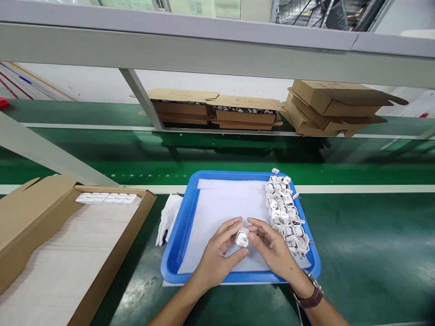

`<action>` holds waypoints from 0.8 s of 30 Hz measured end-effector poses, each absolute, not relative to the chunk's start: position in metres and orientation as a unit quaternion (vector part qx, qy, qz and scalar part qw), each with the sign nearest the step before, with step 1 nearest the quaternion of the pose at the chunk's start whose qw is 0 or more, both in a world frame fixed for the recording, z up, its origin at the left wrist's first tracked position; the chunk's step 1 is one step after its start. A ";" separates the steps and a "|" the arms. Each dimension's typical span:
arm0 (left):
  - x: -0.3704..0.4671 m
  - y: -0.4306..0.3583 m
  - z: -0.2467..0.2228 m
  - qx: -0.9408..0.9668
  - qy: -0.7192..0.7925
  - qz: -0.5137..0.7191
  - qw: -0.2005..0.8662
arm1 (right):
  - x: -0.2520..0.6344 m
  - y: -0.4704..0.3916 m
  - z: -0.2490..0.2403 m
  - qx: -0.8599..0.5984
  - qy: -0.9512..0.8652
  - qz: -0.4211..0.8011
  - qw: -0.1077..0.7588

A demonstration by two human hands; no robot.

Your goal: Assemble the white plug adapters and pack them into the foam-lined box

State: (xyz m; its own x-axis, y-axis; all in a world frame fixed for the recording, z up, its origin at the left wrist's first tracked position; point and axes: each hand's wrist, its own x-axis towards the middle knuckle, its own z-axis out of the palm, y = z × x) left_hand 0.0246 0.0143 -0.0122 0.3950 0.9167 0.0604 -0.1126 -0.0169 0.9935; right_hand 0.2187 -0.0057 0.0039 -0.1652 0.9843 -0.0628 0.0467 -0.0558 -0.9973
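A small white plug-charger housing [242, 237] is up between my two hands, above the blue tray [167, 260]. My right hand [270, 246] pinches its right side between thumb and fingers. Close against the left side is my left hand [219, 256], its fingers curved and its thumb apart below the housing; whether its fingertips touch it is hard to see. White paper [217, 213] lines the tray. Along the tray's right side lie many similar white plug pieces [280, 215] in a crowded strip, some with metal prongs showing.
An open cardboard box [112, 262] with white sheeting and a row of white pieces [105, 198] stands left. A white glove [169, 215] lies beside the tray. Behind are filled cartons [246, 117], stacked cardboard boxes [340, 106] and a grey shelf beam [217, 54] crossing overhead.
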 end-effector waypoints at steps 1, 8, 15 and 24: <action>0.026 0.015 -0.014 0.570 0.356 0.430 0.602 | 0.219 -0.006 0.005 -0.486 -0.538 0.543 0.424; 0.026 0.017 -0.013 0.558 0.332 0.452 0.611 | 0.218 -0.005 -0.001 -0.482 -0.541 0.542 0.426; 0.017 0.021 0.002 0.574 0.296 0.410 0.644 | 0.218 -0.004 -0.006 -0.476 -0.524 0.526 0.471; 0.018 0.022 -0.001 0.549 0.289 0.466 0.631 | 0.216 -0.007 -0.001 -0.459 -0.544 0.529 0.462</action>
